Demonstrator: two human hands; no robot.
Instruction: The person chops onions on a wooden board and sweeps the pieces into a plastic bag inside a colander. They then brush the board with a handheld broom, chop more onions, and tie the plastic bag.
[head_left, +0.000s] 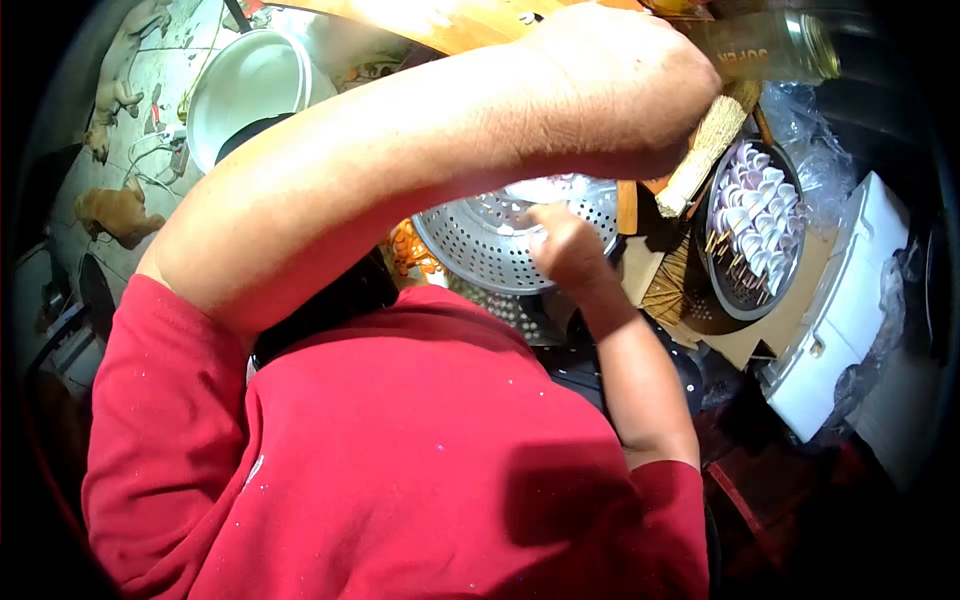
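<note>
My left hand is at the end of my arm, which stretches across the upper view; its fingers are hidden, so any hold is unclear. Below it, my right hand is over the perforated metal colander, with its fingers drawn together; what they hold is too small to tell. Pale pieces show inside the colander, partly covered by my left arm. To the right, a dark perforated basket holds several skewers of white and purple onion pieces. A straw brush lies between my left hand and that basket.
A glass jar lies at the top right, beside clear plastic bags. A white foam lid leans at the right. Orange pieces sit left of the colander. A pale basin and two dogs are at the left.
</note>
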